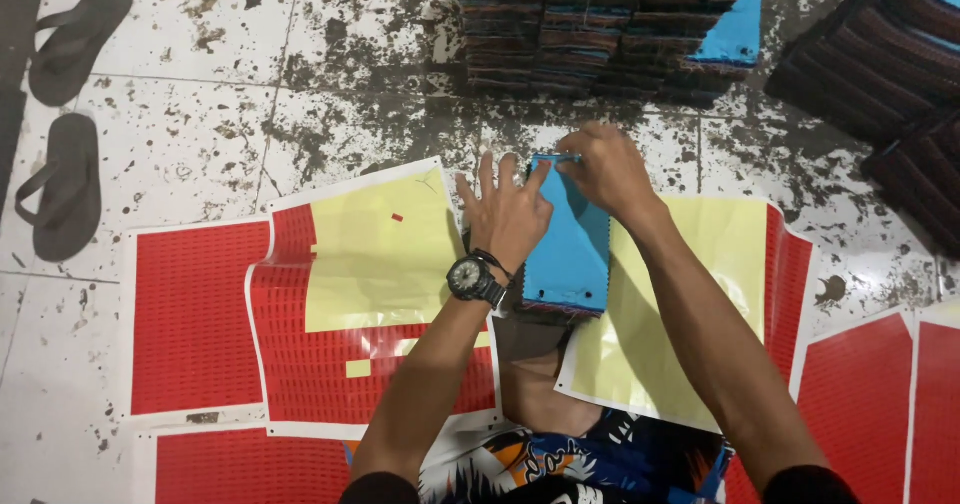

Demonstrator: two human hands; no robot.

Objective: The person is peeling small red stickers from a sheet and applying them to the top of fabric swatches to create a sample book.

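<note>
A blue card-covered booklet (pixel 570 249) lies on the floor in front of me, its long side running away from me. My left hand (pixel 505 214), with a black wristwatch, presses flat on the booklet's left edge, fingers spread. My right hand (pixel 605 169) pinches a small strip or sticker at the booklet's top edge. A yellow backing sheet (pixel 690 264) lies under and to the right of the booklet.
Red sticker sheets (pixel 195 314) with yellow peeled areas (pixel 380 249) cover the floor left and right. Stacks of blue-covered booklets (pixel 610 24) stand ahead; more dark stacks (pixel 890 74) lie at the right. Two black sandals (pixel 65 114) rest at far left on the stained tile floor.
</note>
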